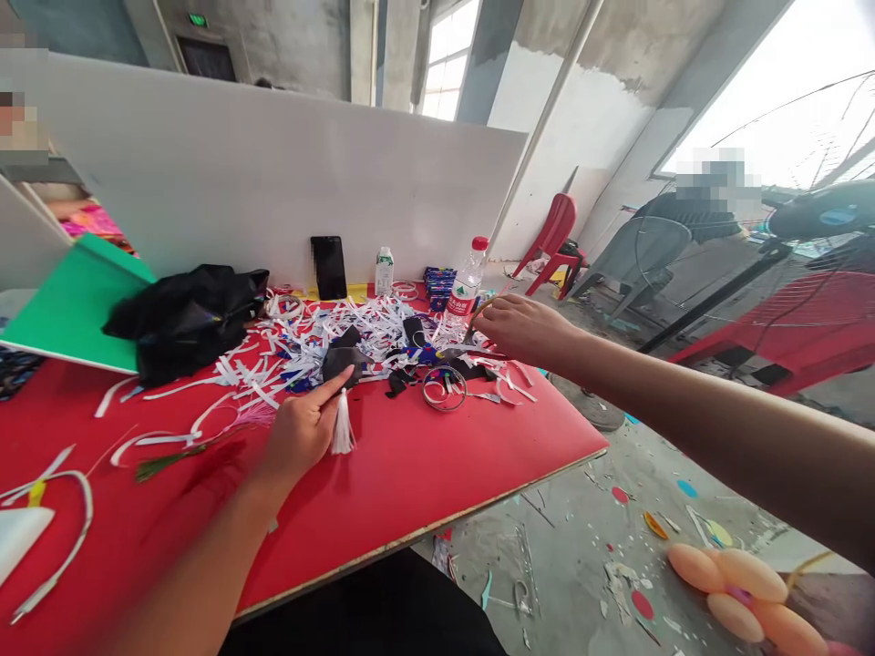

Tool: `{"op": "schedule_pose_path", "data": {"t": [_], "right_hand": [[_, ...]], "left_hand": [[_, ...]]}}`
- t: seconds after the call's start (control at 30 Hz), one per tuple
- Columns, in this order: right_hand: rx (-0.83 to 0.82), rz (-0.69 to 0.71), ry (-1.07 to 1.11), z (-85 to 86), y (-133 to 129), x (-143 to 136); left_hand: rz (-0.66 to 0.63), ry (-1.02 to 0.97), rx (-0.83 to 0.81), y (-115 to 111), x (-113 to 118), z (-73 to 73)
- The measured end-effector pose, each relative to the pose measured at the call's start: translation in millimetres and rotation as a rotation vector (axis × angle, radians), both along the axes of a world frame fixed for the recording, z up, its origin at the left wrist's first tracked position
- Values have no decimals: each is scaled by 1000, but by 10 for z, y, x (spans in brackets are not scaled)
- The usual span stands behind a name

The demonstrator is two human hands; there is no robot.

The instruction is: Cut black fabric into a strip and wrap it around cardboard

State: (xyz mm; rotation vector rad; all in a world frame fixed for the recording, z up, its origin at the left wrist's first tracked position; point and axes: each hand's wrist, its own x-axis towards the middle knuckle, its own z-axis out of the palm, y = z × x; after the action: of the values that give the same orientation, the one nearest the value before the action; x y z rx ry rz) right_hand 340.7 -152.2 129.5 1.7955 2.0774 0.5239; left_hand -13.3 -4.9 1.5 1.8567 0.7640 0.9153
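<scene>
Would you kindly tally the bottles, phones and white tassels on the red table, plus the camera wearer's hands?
Bottles: 2 (red-capped bottle, white bottle)
Phone: 1
White tassel: 1
Hands: 2 (left hand, right hand)
Total: 6

Left hand (304, 428), right hand (516, 323) and forearms (711, 419) bare; black cloth (369, 610) over the lap
</scene>
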Motion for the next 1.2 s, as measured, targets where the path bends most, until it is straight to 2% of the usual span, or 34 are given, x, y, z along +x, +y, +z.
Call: {"op": "schedule_pose_path", "data": {"t": [0.1,0.17,0.33,0.5,0.6,0.7,0.87,0.93,1.0,1.1,1.2], "right_hand": [[-4,37,-89,140,29,-10],[-4,50,-127,255,50,-30],[54,64,23,462,149,-3],[81,78,64,505,210,35],[53,102,26,511,209,-16],[90,107,3,515,211,-103],[73,45,-143,520,259,-237],[79,-13,-158,513,283,-262],[97,-102,-125,488,298,-276],[100,-298,88,387,276,-331],[32,-449,601,176,167,-525]], "left_hand": [[-72,-198,-395,34,50,37],[-132,-298,-548,54,79,62],[-246,-325,-654,47,56,133],[-361,-428,-704,22,25,171],[-252,-465,-694,38,63,133],[-86,-479,-578,54,113,90],[2,-452,-441,23,128,101],[32,-428,-454,17,124,115],[61,-426,-549,27,129,120],[74,-451,-701,58,149,107],[55,-472,-771,73,164,88]]}}
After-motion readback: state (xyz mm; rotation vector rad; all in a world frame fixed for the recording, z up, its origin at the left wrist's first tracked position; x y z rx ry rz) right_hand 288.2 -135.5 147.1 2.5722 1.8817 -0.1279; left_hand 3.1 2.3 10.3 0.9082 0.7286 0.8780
